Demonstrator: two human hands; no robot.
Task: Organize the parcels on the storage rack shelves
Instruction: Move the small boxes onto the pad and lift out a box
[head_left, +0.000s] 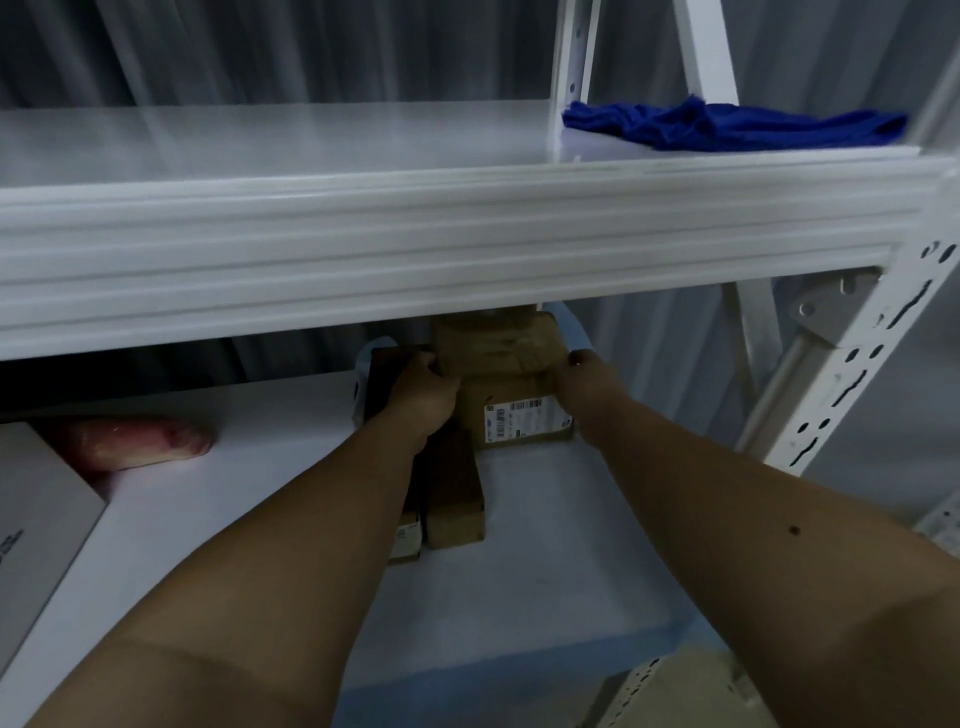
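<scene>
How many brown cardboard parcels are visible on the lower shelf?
3: one labelled parcel held between both hands, a long box lying in front of it, a smaller one beside that. Others may be hidden.

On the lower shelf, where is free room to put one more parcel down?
Bare board lies between the pink parcel and the left hand, and in front of the labelled brown parcel. It is crowded at the back, where both hands, left and right hand, grip parcels.
</scene>
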